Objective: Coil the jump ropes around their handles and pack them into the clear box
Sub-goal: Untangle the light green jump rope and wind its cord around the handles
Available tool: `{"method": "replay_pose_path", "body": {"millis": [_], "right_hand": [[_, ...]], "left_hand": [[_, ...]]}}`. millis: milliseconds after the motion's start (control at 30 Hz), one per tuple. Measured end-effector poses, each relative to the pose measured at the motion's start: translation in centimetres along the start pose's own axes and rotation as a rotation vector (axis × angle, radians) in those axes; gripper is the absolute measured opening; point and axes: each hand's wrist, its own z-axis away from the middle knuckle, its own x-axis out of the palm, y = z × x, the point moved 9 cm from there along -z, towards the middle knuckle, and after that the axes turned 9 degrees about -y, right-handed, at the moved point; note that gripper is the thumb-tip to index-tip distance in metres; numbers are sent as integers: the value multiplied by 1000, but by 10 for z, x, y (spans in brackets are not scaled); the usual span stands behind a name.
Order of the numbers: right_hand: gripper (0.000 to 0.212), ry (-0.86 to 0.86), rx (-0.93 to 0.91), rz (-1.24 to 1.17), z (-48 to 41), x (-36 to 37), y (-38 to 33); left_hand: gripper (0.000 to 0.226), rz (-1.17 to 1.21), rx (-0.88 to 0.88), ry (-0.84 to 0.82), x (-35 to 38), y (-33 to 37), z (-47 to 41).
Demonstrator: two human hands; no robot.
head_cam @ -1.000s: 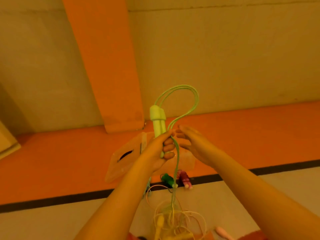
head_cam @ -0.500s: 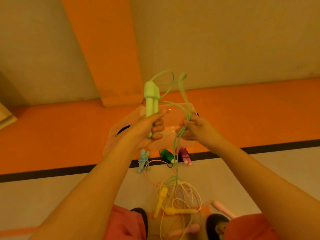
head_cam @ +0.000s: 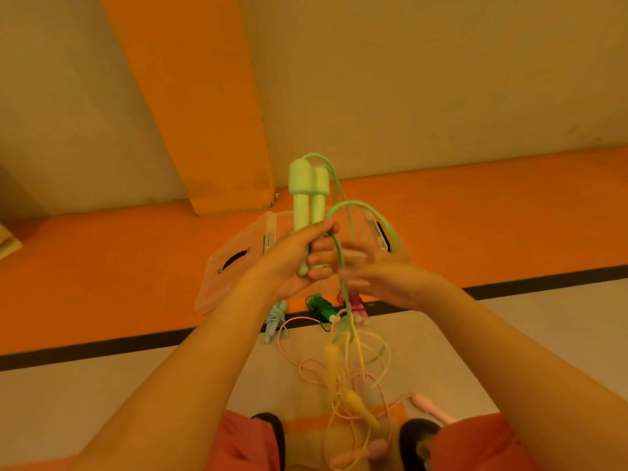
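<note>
My left hand (head_cam: 292,263) grips the two light green handles (head_cam: 307,192) of a jump rope, held upright side by side. Its green cord (head_cam: 360,207) arches out from the handle tops and loops to the right. From there it hangs down to the floor. My right hand (head_cam: 384,277), blurred by motion, holds this cord just right of the handles. The clear box (head_cam: 238,253) stands on the orange floor behind my hands, mostly hidden by them.
Coiled blue (head_cam: 275,317), dark green (head_cam: 321,305) and pink (head_cam: 356,302) ropes lie in front of the box. A loose yellow rope (head_cam: 331,360) and a pale pink rope (head_cam: 428,406) are tangled near my knees (head_cam: 244,443). An orange pillar (head_cam: 204,113) rises behind.
My right hand moved from holding the cord apart on the right back in close to the handles. The cord's loop now sits lower beside them. The camera tilted slightly.
</note>
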Motion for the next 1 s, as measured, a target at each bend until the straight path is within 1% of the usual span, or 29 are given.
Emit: {"method": "replay_pose_path", "body": {"millis": [33,100,133,167,200,233,267,300,367,400,467,533,600,633,700,800,900,1000], "right_hand": [[79,2,58,85,-3,4,14],[70,60,105,320,-10,5,31],[56,107,102,468,-15,1,35],[37,158,97,625,-17,-3,34],[19,212,100,730,-18,-9,33],[16,256,102,751,-17,-14,33],[24,294,99,732,-17,-19,32],[29,318,87,673,-15,-21,29],[29,350,24,500,-9,-22,16],[28,365,-22,427,-4,-21,6],[26,365,-114,320,6,-16,-19],[26,347,-207,201,18,-10,-44],[26,333,-270,74,29,-8,-60],[26,328,-295,42,34,-6,-66],[24,321,-337,23,39,-2,-74],[22,322,-389,-2,41,2,-81],[23,335,-419,-29,44,0,-83],[22,360,-440,-65,49,-9,-82]], "left_hand": [[20,15,13,-12,3,2,0],[21,49,23,-17,5,3,-1],[21,66,28,-12,4,3,-1],[21,84,35,-5,2,4,-2],[20,98,45,5,0,5,-2],[18,98,59,20,-3,7,-3],[16,81,80,38,-7,10,-2],[20,54,100,66,-12,12,-2],[39,-11,111,144,-29,14,0],[40,-50,107,182,-38,13,1],[26,-162,66,252,-52,7,6],[10,-339,16,321,-65,2,12],[18,-507,29,365,-71,3,16],[23,-556,37,365,-69,3,17],[29,-613,24,316,-61,-1,19],[37,-695,-79,200,-46,-20,16],[43,-644,-114,184,-44,-29,12],[40,-604,-95,177,-39,-32,11]]}}
